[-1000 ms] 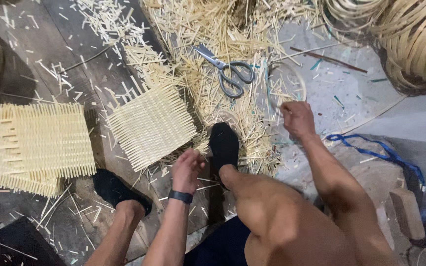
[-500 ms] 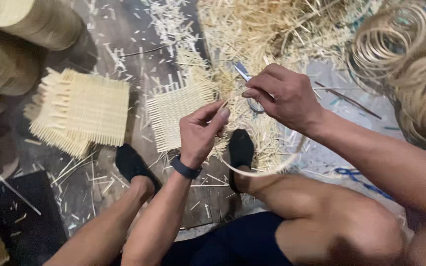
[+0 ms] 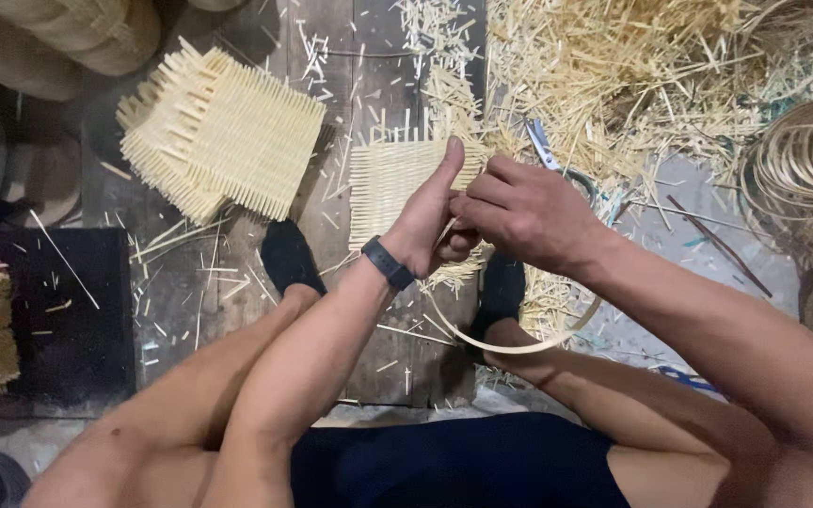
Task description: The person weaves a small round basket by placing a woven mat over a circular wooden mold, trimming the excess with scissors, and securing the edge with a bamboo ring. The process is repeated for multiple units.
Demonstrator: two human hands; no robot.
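L hand [image 3: 428, 226] & R hand [image 3: 519, 214] meet knuckle to knuckle, fingers of both pinched shut on a thin pale bent cane strip [image 3: 519, 344]. Strip leaves the fingers downward, curving in a loop under the R wrist. Just beyond the fingertips: small flat woven cane mat [image 3: 388, 183]; past that, loose pale straw offcuts [image 3: 632, 85].

Thin pale rattan strip [image 3: 519, 344] — bent in a loop, curving over the shin — upper ends hidden.
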